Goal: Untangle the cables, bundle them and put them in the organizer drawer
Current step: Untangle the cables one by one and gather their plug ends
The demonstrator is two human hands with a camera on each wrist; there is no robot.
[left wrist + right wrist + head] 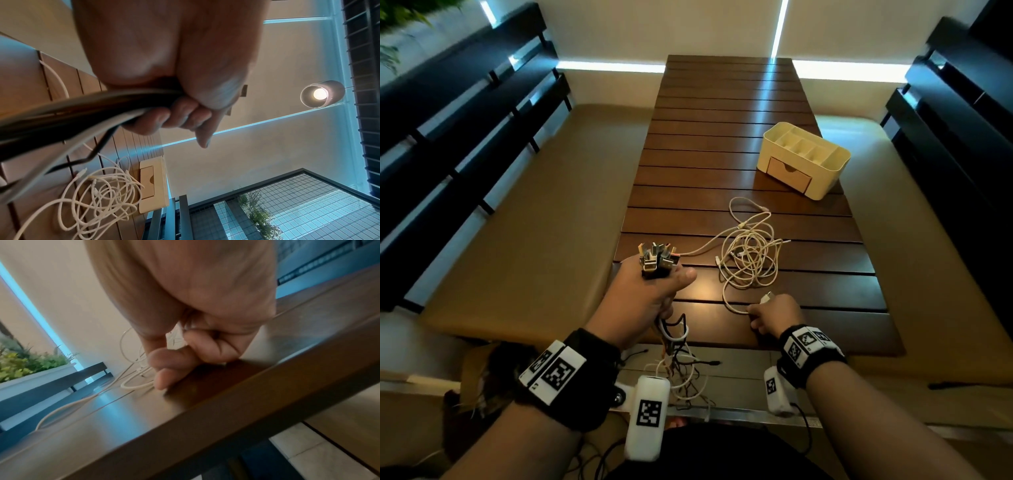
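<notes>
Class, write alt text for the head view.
The left hand grips a bunch of cables, plugs up; the right hand pinches a cable of the white tangle on the table, near the organizer.

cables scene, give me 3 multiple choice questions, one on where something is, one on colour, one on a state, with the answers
1. Where does the tangle of loose cables lie?
A. on the slatted table
B. inside the organizer
C. on the bench cushion

2. What colour are the loose cables in that tangle?
A. red
B. white
C. green

3. How is the organizer's drawer?
A. pulled fully out
B. removed
C. closed

Answers:
1. A, the tangle of loose cables rests on the slatted table, nearer than the organizer.
2. B, its strands show white in the head and left wrist views, while the left hand grips a bundle of cable plugs and the right hand pinches one white cable end.
3. C, the drawer front sits flush in the organizer.
</notes>
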